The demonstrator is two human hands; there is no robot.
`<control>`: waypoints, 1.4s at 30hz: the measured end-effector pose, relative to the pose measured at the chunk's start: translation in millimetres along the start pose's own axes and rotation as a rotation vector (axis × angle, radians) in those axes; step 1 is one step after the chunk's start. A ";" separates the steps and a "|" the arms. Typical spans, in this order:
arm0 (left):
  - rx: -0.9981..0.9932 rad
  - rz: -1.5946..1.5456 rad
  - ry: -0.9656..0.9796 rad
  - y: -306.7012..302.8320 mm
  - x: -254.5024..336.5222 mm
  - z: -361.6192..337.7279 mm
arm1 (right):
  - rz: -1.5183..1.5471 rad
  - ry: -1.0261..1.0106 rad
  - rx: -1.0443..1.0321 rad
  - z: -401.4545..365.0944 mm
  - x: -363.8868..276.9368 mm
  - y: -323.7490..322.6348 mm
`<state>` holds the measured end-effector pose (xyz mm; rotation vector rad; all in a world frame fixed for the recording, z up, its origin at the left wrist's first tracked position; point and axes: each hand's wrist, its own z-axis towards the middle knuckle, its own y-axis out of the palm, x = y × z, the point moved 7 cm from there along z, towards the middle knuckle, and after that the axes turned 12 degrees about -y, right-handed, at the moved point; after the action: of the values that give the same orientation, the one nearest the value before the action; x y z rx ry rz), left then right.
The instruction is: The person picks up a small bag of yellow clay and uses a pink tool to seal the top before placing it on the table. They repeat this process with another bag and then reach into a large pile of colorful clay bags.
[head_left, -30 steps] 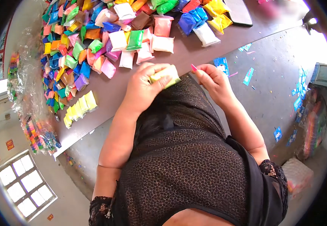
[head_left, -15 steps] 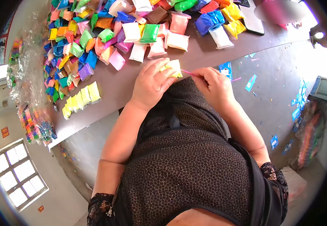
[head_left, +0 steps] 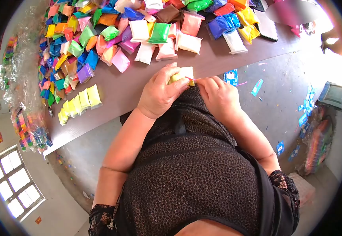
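My left hand (head_left: 161,92) is closed around a small pale-yellow packet (head_left: 186,73), thumb across its lower side, near the table's front edge. My right hand (head_left: 221,96) is closed in a pinch just right of the packet. Between its fingertips and the packet's corner shows a short bit of a thin pink strip (head_left: 191,81); the rest is hidden by the fingers. To the left, several similar yellow packets (head_left: 83,99) lie in an overlapping row on the table.
A large heap of colourful packets (head_left: 108,33) covers the brown table's (head_left: 117,88) far side. Clear plastic bags of coloured packets (head_left: 33,126) hang at the left edge. A phone-like dark-edged slab (head_left: 266,25) lies at the back right. Blue wrappers (head_left: 257,87) litter the grey floor.
My right hand has moved closer to the yellow packet, so less of the pink strip shows between them. My left thumb now lies farther over the packet. The view has shifted slightly.
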<state>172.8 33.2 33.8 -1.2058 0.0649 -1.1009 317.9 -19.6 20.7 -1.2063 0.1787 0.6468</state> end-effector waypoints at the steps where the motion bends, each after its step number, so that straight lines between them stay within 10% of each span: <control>1: 0.006 -0.005 0.000 0.2 -0.5 -0.8 | -0.069 0.036 -0.030 -0.5 8.0 6.5; 42: 0.001 0.019 0.069 -3.6 6.2 -5.0 | -0.105 0.067 -0.055 2.4 -8.4 3.7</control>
<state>170.9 25.5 37.5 -1.1638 0.1283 -1.1262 308.6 -19.8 22.4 -1.2825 0.1534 0.5229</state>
